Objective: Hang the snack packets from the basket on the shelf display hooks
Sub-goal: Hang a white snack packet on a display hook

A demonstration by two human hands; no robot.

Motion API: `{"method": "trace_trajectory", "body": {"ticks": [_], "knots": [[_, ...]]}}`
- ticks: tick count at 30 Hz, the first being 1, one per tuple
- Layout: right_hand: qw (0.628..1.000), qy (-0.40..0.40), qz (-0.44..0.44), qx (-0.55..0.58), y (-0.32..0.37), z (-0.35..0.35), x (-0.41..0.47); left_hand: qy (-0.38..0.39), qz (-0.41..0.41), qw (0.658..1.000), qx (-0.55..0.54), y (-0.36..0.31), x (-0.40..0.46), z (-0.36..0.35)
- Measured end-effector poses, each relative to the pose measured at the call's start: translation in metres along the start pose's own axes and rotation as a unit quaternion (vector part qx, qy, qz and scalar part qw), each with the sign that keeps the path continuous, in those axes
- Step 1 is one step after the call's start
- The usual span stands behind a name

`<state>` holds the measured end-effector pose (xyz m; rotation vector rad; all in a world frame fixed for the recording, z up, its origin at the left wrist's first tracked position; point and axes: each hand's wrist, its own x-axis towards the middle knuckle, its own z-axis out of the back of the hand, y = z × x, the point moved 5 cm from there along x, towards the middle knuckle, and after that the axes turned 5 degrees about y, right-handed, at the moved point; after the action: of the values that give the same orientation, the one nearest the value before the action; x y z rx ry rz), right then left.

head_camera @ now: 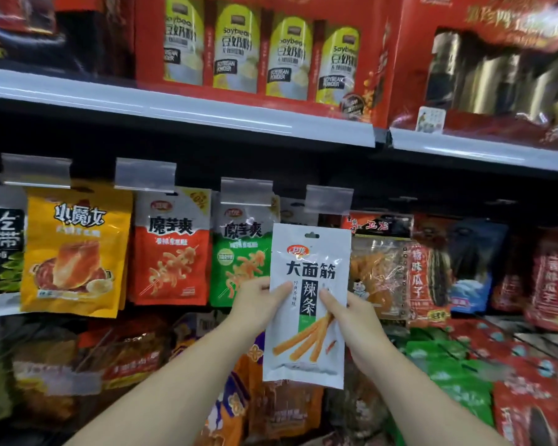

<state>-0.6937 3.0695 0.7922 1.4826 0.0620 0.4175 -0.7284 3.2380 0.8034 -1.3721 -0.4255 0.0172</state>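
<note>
The left hand [258,300] and right hand [351,317] pinch the white packet [306,304] by its sides, upright, long axis vertical, hang hole up, before the hanging packets.

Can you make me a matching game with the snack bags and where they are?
Things:
1. white snack packet with orange sticks pictured
2. yellow-orange snack bag
3. green-bottomed snack bag
4. red gift box of yellow soybean powder bags

Places:
A. standing on the top shelf
B. hanging just left of the held packet
C. held up in both hands
D. hanging far to the left, beside a red-bottomed bag

Pairs: 1-C, 2-D, 3-B, 4-A. The left hand and right hand pinch the white packet's sides.
</note>
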Motion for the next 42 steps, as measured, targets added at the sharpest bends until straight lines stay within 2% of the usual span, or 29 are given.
{"method": "trace_trajectory", "body": {"ticks": [5, 16, 30, 42], "knots": [[0.999, -0.031, 0.02, -0.013, 0.011, 0.014, 0.019, 0.016, -0.009, 1.0, -0.011, -0.012, 0.026, -0.011], [0.996, -0.006, 0.085, 0.002, 0.032, 0.03, 0.059, -0.022, -0.057, 0.997, -0.039, -0.036, 0.055, -0.019], [0.997, 0.033, 0.071, -0.016, 0.022, 0.032, 0.082, -0.058, -0.051, 0.997, -0.031, -0.018, 0.068, -0.024], [0.999, -0.02, 0.026, -0.019, -0.001, 0.015, 0.14, -0.088, -0.029, 0.996, -0.015, -0.003, 0.106, -0.021]]}}
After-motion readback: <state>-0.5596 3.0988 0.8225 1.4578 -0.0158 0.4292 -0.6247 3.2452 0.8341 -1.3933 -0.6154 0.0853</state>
